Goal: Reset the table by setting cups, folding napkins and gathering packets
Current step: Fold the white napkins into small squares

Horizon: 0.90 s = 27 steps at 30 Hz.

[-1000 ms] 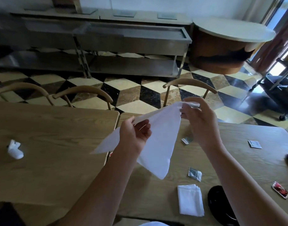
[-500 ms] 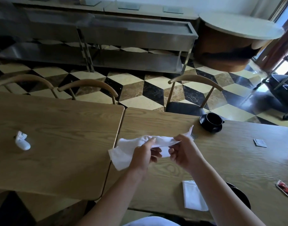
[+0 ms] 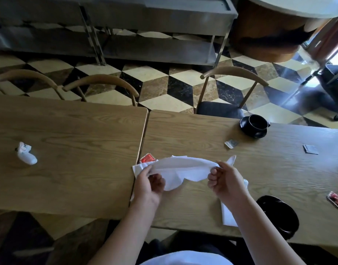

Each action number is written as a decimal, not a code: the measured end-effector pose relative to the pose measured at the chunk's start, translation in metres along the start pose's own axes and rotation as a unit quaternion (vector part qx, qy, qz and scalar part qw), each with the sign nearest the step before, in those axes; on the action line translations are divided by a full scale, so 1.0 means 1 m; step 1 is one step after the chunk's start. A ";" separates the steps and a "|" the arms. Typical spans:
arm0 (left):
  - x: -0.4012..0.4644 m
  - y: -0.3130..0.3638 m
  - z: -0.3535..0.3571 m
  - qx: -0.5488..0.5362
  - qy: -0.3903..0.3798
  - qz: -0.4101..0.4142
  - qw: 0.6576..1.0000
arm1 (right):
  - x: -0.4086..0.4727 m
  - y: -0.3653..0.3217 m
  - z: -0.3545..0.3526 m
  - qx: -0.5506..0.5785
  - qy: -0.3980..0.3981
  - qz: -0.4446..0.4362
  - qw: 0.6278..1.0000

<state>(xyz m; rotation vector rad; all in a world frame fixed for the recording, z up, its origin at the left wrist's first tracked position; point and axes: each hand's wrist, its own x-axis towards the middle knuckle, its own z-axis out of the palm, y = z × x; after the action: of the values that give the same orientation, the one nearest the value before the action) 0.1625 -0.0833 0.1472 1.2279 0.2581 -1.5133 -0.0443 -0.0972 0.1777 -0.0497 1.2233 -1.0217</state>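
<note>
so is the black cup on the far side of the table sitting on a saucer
Yes, the black ceramic cup stands upright on a black round saucer near the wooden table's far edge.

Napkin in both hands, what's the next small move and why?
Probably lower the napkin flat onto the right table and crease the fold. The left hand and right hand each pinch an end, and the napkin sags half-folded above the wood.

— Any wording legible on the small red sachet (image 3: 147, 158) at the seam of the two wooden tables, or the red packet (image 3: 336, 200) near the right edge?

— None; the print is too blurred. A dark mark on the crumpled white object (image 3: 26, 155) at left cannot be read either.
</note>
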 end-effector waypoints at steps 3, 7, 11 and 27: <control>0.037 0.022 -0.005 -0.086 0.029 -0.023 0.996 | 0.010 -0.019 -0.005 0.012 0.017 -0.036 0.999; 0.073 0.048 0.034 -0.068 0.005 -0.029 0.997 | 0.038 -0.057 -0.001 -0.026 0.068 -0.108 0.992; 0.086 0.090 0.116 0.012 -0.017 0.038 0.999 | 0.072 -0.113 0.022 -0.059 0.096 -0.150 0.982; 0.033 0.137 0.152 0.047 -0.209 0.187 0.959 | 0.050 -0.156 0.040 -0.080 0.026 -0.291 0.953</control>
<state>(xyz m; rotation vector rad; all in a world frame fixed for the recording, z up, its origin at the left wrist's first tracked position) 0.1976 -0.2616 0.2477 0.9341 -0.3139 -1.4183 -0.1098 -0.2392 0.2395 -0.5396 1.3727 -1.4344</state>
